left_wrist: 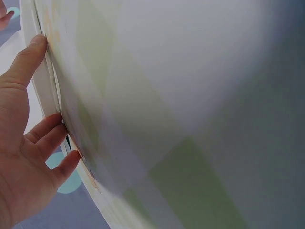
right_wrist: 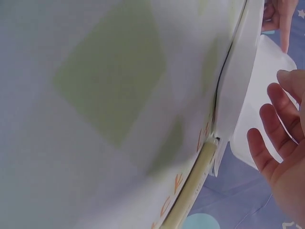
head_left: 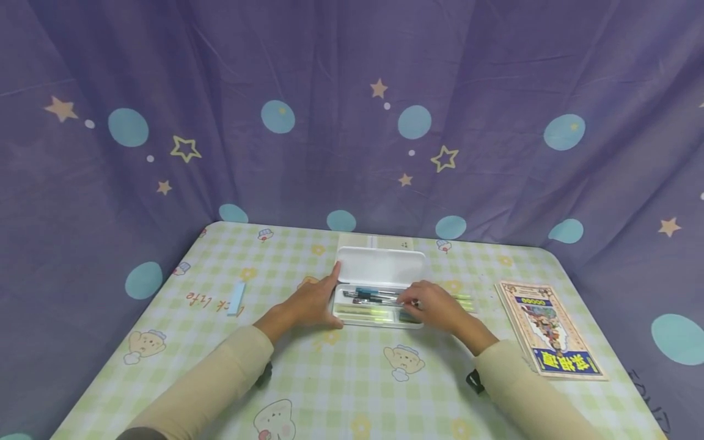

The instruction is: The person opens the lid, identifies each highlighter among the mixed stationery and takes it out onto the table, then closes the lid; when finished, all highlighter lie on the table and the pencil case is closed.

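Observation:
A white pencil case (head_left: 379, 266) stands with its lid raised at the middle of the table. Dark and blue pens (head_left: 374, 296) lie in its back section, and yellow-green sticks (head_left: 363, 313) in front. My left hand (head_left: 313, 299) holds the case's left end, thumb at the front corner, fingers up by the lid; the left wrist view shows that thumb (left_wrist: 31, 57) along the wall. Over the right end is my right hand (head_left: 437, 308), fingertips close over the pens. In the right wrist view its fingers (right_wrist: 276, 126) are loosely bent with nothing visible between them.
Several yellow-green sticks (head_left: 466, 302) lie right of the case. A comic-style book (head_left: 550, 330) sits at the table's right side, a light blue strip (head_left: 236, 298) at the left. Behind the case is a pale flat item (head_left: 407, 243). A purple curtain (head_left: 330, 73) hangs beyond the table.

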Tool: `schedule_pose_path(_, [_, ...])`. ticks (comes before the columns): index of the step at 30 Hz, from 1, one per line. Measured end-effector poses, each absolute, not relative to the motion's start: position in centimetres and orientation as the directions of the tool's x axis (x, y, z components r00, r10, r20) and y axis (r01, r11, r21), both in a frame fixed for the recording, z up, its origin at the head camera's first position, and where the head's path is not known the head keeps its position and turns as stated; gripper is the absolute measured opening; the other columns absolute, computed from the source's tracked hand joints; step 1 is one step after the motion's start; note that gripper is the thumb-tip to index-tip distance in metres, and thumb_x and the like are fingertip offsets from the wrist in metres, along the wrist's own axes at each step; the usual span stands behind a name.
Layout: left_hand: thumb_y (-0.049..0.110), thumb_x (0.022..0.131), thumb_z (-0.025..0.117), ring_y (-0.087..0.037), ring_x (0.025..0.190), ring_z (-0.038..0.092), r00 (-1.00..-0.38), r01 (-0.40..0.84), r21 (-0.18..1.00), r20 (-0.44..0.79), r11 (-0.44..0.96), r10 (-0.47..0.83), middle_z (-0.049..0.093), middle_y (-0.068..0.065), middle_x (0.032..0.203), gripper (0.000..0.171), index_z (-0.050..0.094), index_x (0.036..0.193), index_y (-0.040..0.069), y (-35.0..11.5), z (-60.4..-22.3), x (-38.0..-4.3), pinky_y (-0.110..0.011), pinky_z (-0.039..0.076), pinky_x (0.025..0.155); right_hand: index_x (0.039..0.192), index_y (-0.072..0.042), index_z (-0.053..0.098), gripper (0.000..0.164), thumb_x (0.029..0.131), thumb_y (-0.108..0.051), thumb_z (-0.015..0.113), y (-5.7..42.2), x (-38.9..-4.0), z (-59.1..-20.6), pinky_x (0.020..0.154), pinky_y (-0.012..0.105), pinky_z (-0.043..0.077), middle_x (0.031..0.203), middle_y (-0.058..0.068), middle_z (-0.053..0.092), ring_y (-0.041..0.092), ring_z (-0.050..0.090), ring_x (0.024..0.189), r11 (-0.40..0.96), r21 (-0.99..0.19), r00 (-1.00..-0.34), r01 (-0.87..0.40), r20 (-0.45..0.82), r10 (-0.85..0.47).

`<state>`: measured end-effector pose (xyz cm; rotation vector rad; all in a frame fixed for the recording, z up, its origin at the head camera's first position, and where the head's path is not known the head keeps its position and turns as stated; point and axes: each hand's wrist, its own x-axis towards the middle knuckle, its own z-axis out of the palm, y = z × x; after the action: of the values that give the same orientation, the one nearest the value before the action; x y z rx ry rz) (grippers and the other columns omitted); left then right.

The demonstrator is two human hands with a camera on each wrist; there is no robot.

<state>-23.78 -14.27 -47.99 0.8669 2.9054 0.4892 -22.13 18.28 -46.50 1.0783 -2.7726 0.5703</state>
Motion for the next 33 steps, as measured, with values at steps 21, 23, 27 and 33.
schedule_pose_path(21, [0.053, 0.065, 0.091, -0.03, 0.123, 0.065, -0.832, 0.535, 0.306, 0.031, 0.788, 0.554, 0.055, -0.017, 0.15, 0.143, 0.002, 0.162, -0.004, -14.2, -48.0, -23.8, -0.047, 0.04, 0.104, 0.11, -0.017, 0.078, 0.019, 0.093, -0.015, 0.07, 16.3, -21.8, -47.0, 0.103, 0.043, 0.05, 0.111, -0.003, 0.078, 0.019, 0.07, 0.106, 0.63, -0.314, -0.694, -0.71, 0.158, -0.703])
schedule_pose_path(23, [0.053, 0.065, 0.091, -0.03, 0.122, 0.065, -0.833, 0.534, 0.305, 0.033, 0.788, 0.552, 0.056, -0.017, 0.15, 0.143, 0.002, 0.162, -0.004, -14.2, -48.0, -23.8, -0.047, 0.04, 0.104, 0.11, -0.017, 0.078, 0.019, 0.093, -0.015, 0.07, 16.1, -21.8, -47.1, 0.101, 0.043, 0.051, 0.112, -0.002, 0.077, 0.02, 0.07, 0.107, 0.634, -0.311, -0.695, -0.708, 0.149, -0.703])
schedule_pose_path(27, [0.053, 0.065, 0.091, -0.029, 0.121, 0.066, -0.832, 0.536, 0.308, 0.038, 0.786, 0.553, 0.057, -0.017, 0.148, 0.143, 0.003, 0.161, -0.005, -14.1, -47.9, -23.8, -0.047, 0.041, 0.103, 0.111, -0.018, 0.078, 0.02, 0.093, -0.017, 0.071, 15.7, -21.7, -47.3, 0.099, 0.041, 0.053, 0.109, -0.003, 0.077, 0.018, 0.069, 0.105, 0.646, -0.293, -0.699, -0.705, 0.133, -0.703])
schedule_pose_path(33, [0.053, 0.065, 0.091, -0.03, 0.12, 0.066, -0.831, 0.54, 0.298, 0.042, 0.787, 0.554, 0.057, -0.018, 0.148, 0.143, 0.004, 0.161, -0.006, -14.1, -47.9, -23.7, -0.047, 0.041, 0.102, 0.111, -0.018, 0.078, 0.021, 0.091, -0.019, 0.073, 15.2, -21.6, -47.6, 0.097, 0.039, 0.052, 0.094, -0.008, 0.075, 0.012, 0.067, 0.094, 0.652, -0.24, -0.69, -0.719, 0.137, -0.71])
